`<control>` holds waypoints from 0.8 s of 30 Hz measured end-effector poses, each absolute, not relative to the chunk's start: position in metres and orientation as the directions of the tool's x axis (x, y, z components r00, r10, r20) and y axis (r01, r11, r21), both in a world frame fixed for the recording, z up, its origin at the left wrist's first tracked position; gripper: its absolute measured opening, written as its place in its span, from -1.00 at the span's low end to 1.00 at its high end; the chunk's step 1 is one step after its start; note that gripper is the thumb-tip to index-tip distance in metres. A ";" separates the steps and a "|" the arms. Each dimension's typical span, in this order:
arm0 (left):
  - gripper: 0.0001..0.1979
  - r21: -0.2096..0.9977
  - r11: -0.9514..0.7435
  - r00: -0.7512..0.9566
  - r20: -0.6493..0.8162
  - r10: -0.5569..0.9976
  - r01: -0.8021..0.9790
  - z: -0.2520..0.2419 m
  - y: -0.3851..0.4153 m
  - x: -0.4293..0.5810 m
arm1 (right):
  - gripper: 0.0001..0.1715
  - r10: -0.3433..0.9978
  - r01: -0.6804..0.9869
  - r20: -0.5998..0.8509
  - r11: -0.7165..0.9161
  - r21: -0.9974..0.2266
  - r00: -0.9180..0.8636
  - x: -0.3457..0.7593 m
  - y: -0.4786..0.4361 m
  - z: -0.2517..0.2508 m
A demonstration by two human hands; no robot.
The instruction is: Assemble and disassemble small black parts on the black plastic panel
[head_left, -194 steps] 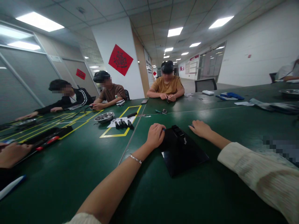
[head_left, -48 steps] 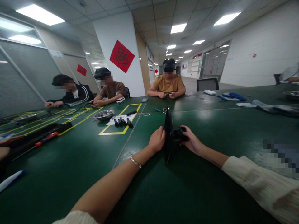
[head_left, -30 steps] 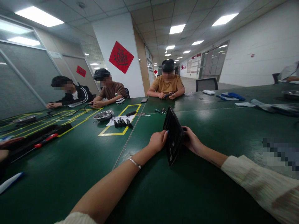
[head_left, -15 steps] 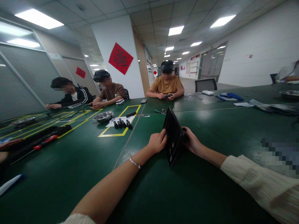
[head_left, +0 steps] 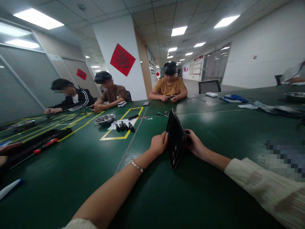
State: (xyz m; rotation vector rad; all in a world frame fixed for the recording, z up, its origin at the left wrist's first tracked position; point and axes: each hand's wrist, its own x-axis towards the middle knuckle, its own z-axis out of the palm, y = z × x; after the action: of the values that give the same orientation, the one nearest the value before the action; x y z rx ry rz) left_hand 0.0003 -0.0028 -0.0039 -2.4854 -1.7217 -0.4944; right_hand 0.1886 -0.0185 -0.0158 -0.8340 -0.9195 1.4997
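Note:
A thin black rectangular panel [head_left: 175, 144] stands on edge above the green table, tilted, its face turned to the left. My right hand [head_left: 195, 143] is closed around its right side, and a dark part behind the panel shows at those fingers. My left hand [head_left: 159, 142], with a silver bangle at the wrist, has its fingers closed at the panel's left face. A tiny blue spot shows at the left fingertips; I cannot tell whether it is a nail or a small object. The fingers behind the panel are hidden.
Left of centre are several short black cylinders [head_left: 125, 126] on paper and a metal bowl [head_left: 105, 119]. A black tray [head_left: 35, 143] with red-handled tools is at left, near a white-blue pen-like object [head_left: 10, 190]. Co-workers sit across the table. Cloth gloves [head_left: 274, 109] lie at right.
My left hand has shifted slightly up and to the left along the panel, its fingers now drawn closer together. The panel and my right hand have barely moved.

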 end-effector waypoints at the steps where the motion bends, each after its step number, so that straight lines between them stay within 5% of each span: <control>1: -0.55 0.113 -0.372 0.325 0.302 0.896 0.921 -0.004 -0.003 0.001 | -0.63 0.993 -0.442 -0.011 -0.062 -0.895 -0.118 0.188 -0.019 -0.016; 24: -0.48 0.056 -0.306 0.278 0.291 0.916 0.950 0.005 -0.013 0.008 | -0.63 0.992 -0.482 0.001 -0.059 -0.874 -0.123 0.188 -0.013 -0.021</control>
State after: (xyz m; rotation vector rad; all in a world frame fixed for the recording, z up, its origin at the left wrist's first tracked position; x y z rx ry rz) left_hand 0.0084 -0.0126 0.0053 -2.4054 -1.7674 -0.4078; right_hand 0.1880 -0.0134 -0.0209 -0.7871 -0.8929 1.5149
